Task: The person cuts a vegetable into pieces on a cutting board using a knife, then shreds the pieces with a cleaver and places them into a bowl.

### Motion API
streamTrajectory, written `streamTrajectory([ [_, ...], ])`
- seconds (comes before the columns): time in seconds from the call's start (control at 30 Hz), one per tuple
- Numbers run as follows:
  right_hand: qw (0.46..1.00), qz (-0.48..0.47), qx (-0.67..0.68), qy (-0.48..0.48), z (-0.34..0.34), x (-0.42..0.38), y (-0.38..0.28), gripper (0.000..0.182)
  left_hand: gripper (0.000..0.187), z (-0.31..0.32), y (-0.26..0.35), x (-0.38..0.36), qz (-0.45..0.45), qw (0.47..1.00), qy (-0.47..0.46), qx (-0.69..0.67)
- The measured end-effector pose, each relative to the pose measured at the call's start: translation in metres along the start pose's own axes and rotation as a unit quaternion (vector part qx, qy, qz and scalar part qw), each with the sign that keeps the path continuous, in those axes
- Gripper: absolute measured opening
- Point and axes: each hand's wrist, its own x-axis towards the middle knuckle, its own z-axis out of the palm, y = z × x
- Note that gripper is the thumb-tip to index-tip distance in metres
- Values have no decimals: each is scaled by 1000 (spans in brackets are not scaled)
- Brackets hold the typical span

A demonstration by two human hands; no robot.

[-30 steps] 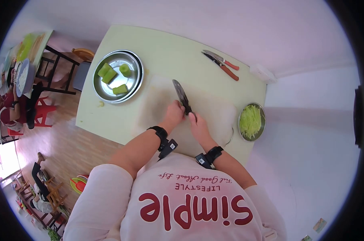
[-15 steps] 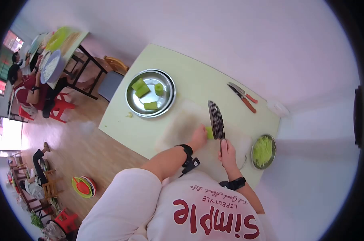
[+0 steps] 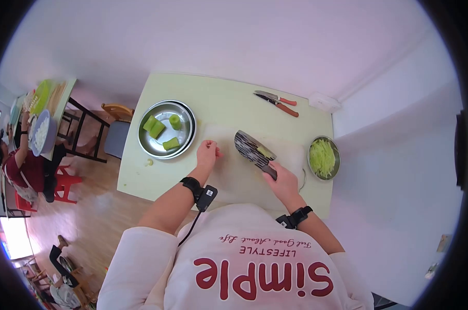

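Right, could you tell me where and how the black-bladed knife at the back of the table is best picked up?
Probably by the outer end of its brown handle, from above and the right: the black-bladed knife lies flat, blade pointing left and close beside the red-handled tool, while the handles spread apart.

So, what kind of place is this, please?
Probably a shared food-preparation room, maybe a canteen or cooking class: a broad patterned knife is in use at a pale green table, shredded green vegetable fills a round metal bowl, and another person sits at a second table.
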Motion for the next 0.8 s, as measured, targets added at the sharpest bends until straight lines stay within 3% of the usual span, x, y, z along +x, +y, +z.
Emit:
streamTrajectory([
  [0.07, 1000, 0, -17, 0, 8, -6, 0, 40, 23, -4, 16, -5, -6, 1000, 11, -3],
  [0.13, 999, -2, -38, -1, 10, -8, -1, 40, 18, 6, 25, -13, 186, 965, -16, 182],
  [0.17, 999, -16, -37, 5, 12, -7, -3, 39, 18, 12, 41, -24, 191, 964, -16, 182],
  [0.23, 999, -29, -35, 7, 11, -7, -9, 39, 17, 23, 70, -54, 357, 848, -176, 349],
  [0.27, 998, -41, -44, -10, 6, -4, -14, 38, 17, 28, 70, -57, 357, 849, -174, 349],
  [0.33, 996, -58, -57, -30, 0, 0, -11, 38, 16, 41, 70, -60, 490, 710, -181, 472],
  [0.37, 991, -96, -74, -50, -3, 2, -7, 37, 16, 47, 71, -59, 489, 713, -177, 470],
  [0.43, 984, -136, -89, -72, -8, 5, 0, 37, 20, 57, 74, -54, 483, 602, -233, 591],
  [0.47, 978, -168, -90, -85, -11, 4, 3, 36, 20, 60, 76, -56, 482, 602, -234, 592],
  [0.53, 971, -199, -89, -98, -18, 2, 11, 35, 19, 69, 80, -58, 488, 532, -280, 633],
  [0.67, 970, -199, -67, -122, -22, -4, 31, 32, 16, 87, 62, -46, 468, 542, -309, 626],
  [0.73, 971, -198, -54, -125, -23, -8, 44, 31, 15, 90, 60, -39, 444, 681, -244, 529],
  [0.77, 973, -188, -58, -121, -23, -8, 53, 31, 15, 92, 55, -32, 441, 681, -245, 531],
  [0.8, 975, -178, -64, -117, -24, -7, 62, 30, 15, 93, 49, -23, 397, 782, -189, 441],
])
